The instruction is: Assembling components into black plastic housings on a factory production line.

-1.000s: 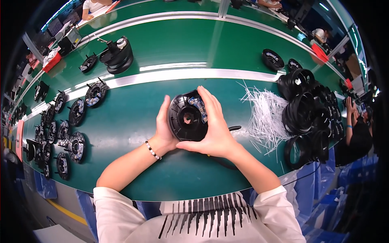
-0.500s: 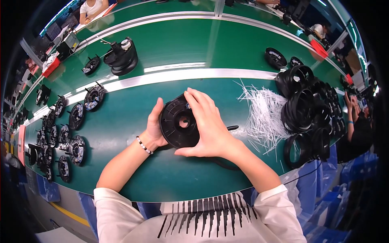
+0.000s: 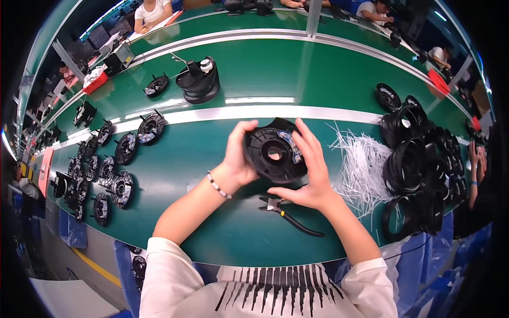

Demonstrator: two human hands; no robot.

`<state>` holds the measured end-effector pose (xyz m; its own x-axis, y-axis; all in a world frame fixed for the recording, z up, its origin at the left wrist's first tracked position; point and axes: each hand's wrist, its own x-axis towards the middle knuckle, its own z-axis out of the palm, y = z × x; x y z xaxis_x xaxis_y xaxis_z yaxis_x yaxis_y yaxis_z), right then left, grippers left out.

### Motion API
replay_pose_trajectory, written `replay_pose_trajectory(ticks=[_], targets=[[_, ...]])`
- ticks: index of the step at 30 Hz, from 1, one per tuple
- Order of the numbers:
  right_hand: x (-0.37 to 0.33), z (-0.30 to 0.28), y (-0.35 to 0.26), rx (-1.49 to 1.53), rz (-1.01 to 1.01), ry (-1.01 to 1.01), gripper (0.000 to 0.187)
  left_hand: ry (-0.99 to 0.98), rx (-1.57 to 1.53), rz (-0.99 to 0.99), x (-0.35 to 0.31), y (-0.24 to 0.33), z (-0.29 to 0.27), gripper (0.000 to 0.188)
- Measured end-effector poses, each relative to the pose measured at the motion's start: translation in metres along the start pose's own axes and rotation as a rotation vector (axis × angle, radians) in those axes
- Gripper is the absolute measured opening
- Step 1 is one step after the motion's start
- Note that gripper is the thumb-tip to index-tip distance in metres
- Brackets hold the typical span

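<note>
A: What is lying nearest the person?

B: A pair of black-handled cutting pliers [image 3: 289,213] is lying on the green bench [image 3: 212,233], just under the right wrist and touching neither hand.

A: And the hands?

B: Both are lifting a black round plastic disc part [image 3: 275,152] above the bench. The left hand [image 3: 237,159] is closing on its left rim, thumb arching over the top edge. The right hand [image 3: 313,175] is clamping the right rim, fingers spreading up across the face. So the disc is sitting between the two palms, its centre hole facing the camera.

A: Anything unclear on it?

B: A small pale, bluish patch is showing beside the hole, partly under the right fingers; what it is I cannot tell. The right rim is hiding behind that hand too.

A: Farther out?

B: A heap of white ties [image 3: 360,164] is lying just right of the right hand, and beyond it a stack of black rings [image 3: 416,169] is piling up, blurring toward the picture's rim. To the left, rows of wound black parts [image 3: 114,169] are standing well apart from the hands. Past the pale strip, a black cylindrical unit [image 3: 200,82] is sitting on the far lane, its details too small to read.
</note>
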<state>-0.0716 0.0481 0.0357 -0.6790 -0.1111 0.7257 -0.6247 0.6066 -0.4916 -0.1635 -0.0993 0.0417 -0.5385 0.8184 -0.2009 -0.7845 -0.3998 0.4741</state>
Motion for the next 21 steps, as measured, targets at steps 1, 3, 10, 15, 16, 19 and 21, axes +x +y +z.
replay_pose_trajectory(ticks=[1,3,10,15,16,19,21], targets=[[-0.004,-0.004,0.006,-0.002,-0.07,0.019,0.077,-0.003,-0.001,-0.045,-0.001,0.006,0.003,0.054],[-0.008,-0.015,0.009,-0.047,-0.145,0.044,0.051,0.016,0.074,-0.059,0.002,0.01,-0.002,0.056],[-0.007,-0.024,0.01,-0.169,-0.221,0.084,0.036,-0.057,0.068,-0.111,0.012,0.013,-0.011,0.056],[-0.011,-0.028,0.018,-0.281,-0.147,0.019,0.044,0.017,0.358,0.09,0.027,0.015,-0.005,0.044],[-0.012,-0.026,0.016,-0.308,-0.061,-0.025,0.051,0.015,0.459,0.173,0.036,0.017,-0.01,0.038],[-0.016,-0.026,0.01,-0.36,0.068,-0.145,0.079,0.187,0.502,0.296,0.075,0.027,-0.013,0.031],[-0.02,-0.025,0.003,-0.306,0.071,-0.236,0.075,0.336,0.537,0.357,0.108,0.038,-0.013,0.024]])
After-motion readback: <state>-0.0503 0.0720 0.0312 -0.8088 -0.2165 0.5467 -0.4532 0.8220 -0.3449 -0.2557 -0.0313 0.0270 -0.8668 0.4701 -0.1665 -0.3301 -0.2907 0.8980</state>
